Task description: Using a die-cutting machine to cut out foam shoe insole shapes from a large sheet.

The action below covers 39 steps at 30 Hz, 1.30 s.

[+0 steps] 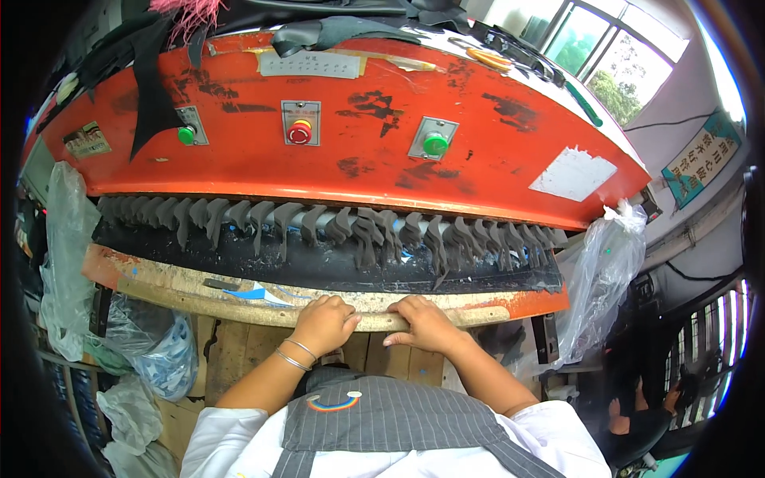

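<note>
My left hand, with silver bangles at its wrist, is closed over the front edge of a worn, pale ledge. To its right, my right hand holds the same edge, thumb on the near side and fingers curled on top. The ledge runs along the front of a large red machine. Beyond my hands, a row of wavy dark grey strips hangs from the machine's slot over a black bed. A blue and white scrap lies on the ledge left of my hands.
Green buttons and a red stop button sit on the machine's front panel. Dark sheets lie on top. Clear plastic bags hang at the left and right ends. Another person is at the lower right.
</note>
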### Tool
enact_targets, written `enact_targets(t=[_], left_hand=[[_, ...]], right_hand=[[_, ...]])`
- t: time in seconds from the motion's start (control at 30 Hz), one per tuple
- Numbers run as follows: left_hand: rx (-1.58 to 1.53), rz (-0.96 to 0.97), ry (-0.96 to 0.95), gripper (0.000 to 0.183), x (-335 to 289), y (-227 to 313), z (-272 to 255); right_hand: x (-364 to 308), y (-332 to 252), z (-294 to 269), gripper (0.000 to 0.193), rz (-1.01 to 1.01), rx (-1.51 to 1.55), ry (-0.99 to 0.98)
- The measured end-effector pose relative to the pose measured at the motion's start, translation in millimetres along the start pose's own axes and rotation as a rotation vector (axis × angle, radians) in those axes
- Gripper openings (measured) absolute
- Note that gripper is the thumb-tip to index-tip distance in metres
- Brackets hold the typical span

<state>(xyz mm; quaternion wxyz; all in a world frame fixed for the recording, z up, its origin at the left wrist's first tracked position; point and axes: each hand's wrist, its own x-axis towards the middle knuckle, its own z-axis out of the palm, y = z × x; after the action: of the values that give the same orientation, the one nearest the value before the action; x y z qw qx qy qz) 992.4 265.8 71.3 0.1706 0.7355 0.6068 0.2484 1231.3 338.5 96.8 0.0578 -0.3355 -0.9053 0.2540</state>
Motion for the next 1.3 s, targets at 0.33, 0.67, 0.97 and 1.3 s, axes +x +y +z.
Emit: enact_targets(t=[0.33,0.67,0.97,1.3], left_hand=[[0.242,-0.037,0.263,0.016,-16,19,23],[0.307,-0.138,0.323,0.022,-5,12,44],[0.178,-0.215,0.179,0.032,4,15,34],[-0.022,-0.092,0.443,0.018,122,11,-43]], right_hand=[[-24,0,24,0.056,0.214,-0.395,0.221],[-11,9,32,0.069,0.297,-0.426,0.189],[-11,19,30,0.061,0.250,-0.391,0.191],[90,21,-103,0.033,0.148,0.189,-0.117]])
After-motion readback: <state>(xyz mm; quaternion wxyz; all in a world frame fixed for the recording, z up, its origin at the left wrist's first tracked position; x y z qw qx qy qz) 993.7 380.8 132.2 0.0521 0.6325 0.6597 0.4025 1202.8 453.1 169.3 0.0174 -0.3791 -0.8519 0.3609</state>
